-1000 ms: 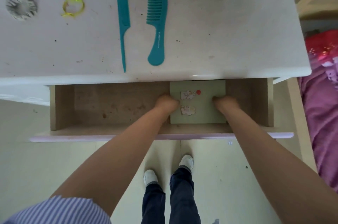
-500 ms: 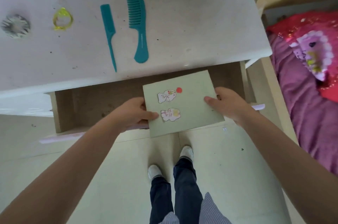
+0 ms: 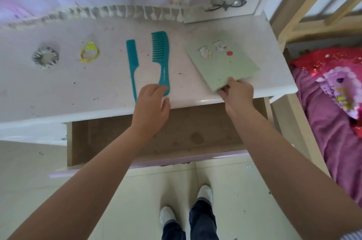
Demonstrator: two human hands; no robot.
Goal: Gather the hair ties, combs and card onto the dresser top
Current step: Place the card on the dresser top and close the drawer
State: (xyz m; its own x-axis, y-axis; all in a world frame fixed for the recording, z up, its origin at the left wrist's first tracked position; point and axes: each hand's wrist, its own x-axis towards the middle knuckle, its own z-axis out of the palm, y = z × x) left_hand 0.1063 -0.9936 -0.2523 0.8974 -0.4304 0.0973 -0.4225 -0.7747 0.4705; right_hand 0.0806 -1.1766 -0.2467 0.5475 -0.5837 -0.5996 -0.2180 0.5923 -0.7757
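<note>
The pale green card (image 3: 223,63) with small stickers lies on the right part of the white dresser top (image 3: 58,87). My right hand (image 3: 237,93) pinches its near corner at the front edge. My left hand (image 3: 151,100) hovers over the front edge, fingers loosely curled and holding nothing, its fingertips by the handle end of the wide teal comb (image 3: 161,57). A thin teal tail comb (image 3: 132,63) lies just left of it. Further left sit a yellow hair tie (image 3: 89,52) and a grey-white scrunchie (image 3: 45,57).
The drawer (image 3: 186,134) below the top stands pulled out, its brown floor bare. A bed with pink and red bedding (image 3: 331,102) is close on the right, behind a wooden frame (image 3: 290,24). My feet (image 3: 186,206) stand on the tiled floor.
Both hands lifted the card out of the drawer and up. It now lies turned on the dresser top; my left hand has let go and moved left toward the wide comb.
</note>
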